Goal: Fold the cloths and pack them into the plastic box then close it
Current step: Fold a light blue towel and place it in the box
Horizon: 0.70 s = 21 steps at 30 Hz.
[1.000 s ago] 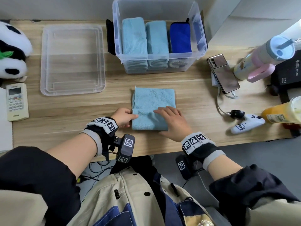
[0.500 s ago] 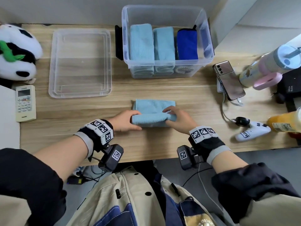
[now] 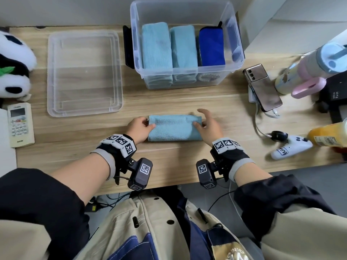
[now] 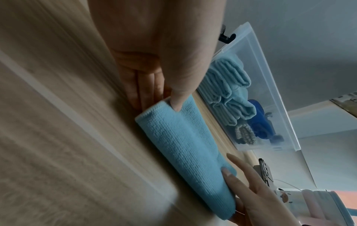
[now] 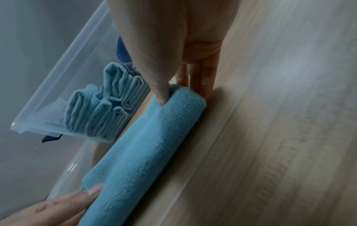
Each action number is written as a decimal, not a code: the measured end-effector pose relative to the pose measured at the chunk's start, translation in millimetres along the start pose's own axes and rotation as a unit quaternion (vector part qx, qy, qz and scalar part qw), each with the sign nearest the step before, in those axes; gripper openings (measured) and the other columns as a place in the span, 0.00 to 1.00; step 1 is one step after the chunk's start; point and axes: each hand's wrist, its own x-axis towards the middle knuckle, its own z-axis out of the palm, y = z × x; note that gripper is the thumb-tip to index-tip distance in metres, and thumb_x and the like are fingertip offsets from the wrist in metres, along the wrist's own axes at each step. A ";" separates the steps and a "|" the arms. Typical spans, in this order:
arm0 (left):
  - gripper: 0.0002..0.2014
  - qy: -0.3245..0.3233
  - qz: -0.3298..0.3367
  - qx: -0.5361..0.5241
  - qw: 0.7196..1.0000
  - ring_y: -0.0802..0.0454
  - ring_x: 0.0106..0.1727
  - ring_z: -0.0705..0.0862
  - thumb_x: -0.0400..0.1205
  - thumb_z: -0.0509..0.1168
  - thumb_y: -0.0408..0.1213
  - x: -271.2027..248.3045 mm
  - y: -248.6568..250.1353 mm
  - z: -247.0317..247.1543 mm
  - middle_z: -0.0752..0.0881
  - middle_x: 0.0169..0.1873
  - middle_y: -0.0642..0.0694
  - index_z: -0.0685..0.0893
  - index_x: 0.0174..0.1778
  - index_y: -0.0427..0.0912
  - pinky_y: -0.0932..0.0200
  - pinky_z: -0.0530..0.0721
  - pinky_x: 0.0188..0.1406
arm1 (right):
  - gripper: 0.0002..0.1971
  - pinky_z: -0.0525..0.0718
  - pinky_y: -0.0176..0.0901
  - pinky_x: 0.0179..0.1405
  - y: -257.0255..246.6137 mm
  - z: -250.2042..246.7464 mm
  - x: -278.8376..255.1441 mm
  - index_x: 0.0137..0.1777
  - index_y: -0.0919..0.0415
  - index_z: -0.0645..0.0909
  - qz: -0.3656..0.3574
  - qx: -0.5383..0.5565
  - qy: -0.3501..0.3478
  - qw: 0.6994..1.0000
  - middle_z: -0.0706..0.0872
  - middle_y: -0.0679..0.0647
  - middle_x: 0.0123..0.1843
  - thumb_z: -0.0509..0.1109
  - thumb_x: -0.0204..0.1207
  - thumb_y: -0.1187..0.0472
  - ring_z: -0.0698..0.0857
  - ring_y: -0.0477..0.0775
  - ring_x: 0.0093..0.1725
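Lid [image 3: 84,72] lies flat at upper left of the head view, off the box. Left hand [image 3: 139,128] pinches the left end of the light-blue cloth [image 3: 174,127], thumb on top, fingers under or behind the edge. Cloth sits mid-frame on the desk [image 3: 75,151], folded to a narrow band. Right hand [image 3: 208,126] pinches the right end the same way, thumb [image 5: 162,91] dug into the fold, index finger lifted. Plastic box [image 3: 187,79] is upper centre, holding two light-blue cloths and a dark-blue cloth [image 3: 211,47] upright, with a gap at its right side. Step in hand, as I judge: finishing the fold. Next likely calls for lifting the band with both ends held, standing it in that gap, then fetching the lid.
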 end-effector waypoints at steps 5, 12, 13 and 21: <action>0.13 0.010 -0.013 0.063 0.998 0.41 0.53 0.85 0.79 0.68 0.43 2.7 6.5 -4.0 0.88 0.50 0.40 0.85 0.52 0.36 0.53 0.80 0.55 | 0.18 0.78 0.46 0.44 -6.5 -2.6 4.5 0.69 0.50 0.72 0.007 -0.058 -0.027 0.998 0.80 0.52 0.37 0.64 0.79 0.54 0.82 0.61 0.45; 0.19 0.043 -0.021 -0.055 0.997 0.45 0.59 0.81 0.79 0.68 0.40 6.5 16.7 -14.3 0.83 0.59 0.38 0.78 0.62 0.32 0.61 0.74 0.55 | 0.17 0.77 0.46 0.50 -18.4 0.5 -9.7 0.59 0.58 0.78 0.038 -0.152 -0.064 0.986 0.86 0.60 0.54 0.67 0.77 0.48 0.83 0.63 0.56; 0.21 0.043 -0.008 -0.085 0.995 0.46 0.60 0.80 0.79 0.69 0.39 4.1 17.6 -15.2 0.81 0.61 0.38 0.77 0.64 0.32 0.63 0.74 0.57 | 0.16 0.77 0.44 0.47 -20.7 2.1 -14.6 0.55 0.58 0.80 0.036 -0.160 -0.087 0.983 0.86 0.58 0.48 0.68 0.76 0.47 0.85 0.62 0.53; 0.30 0.024 -0.073 -0.144 0.987 0.50 0.52 0.77 0.77 0.70 0.38 -18.2 6.6 -22.4 0.77 0.63 0.39 0.66 0.73 0.38 0.52 0.81 0.53 | 0.23 0.81 0.46 0.48 -33.0 14.5 -28.0 0.52 0.58 0.83 0.022 -0.136 -0.153 0.978 0.87 0.53 0.49 0.73 0.69 0.39 0.85 0.55 0.50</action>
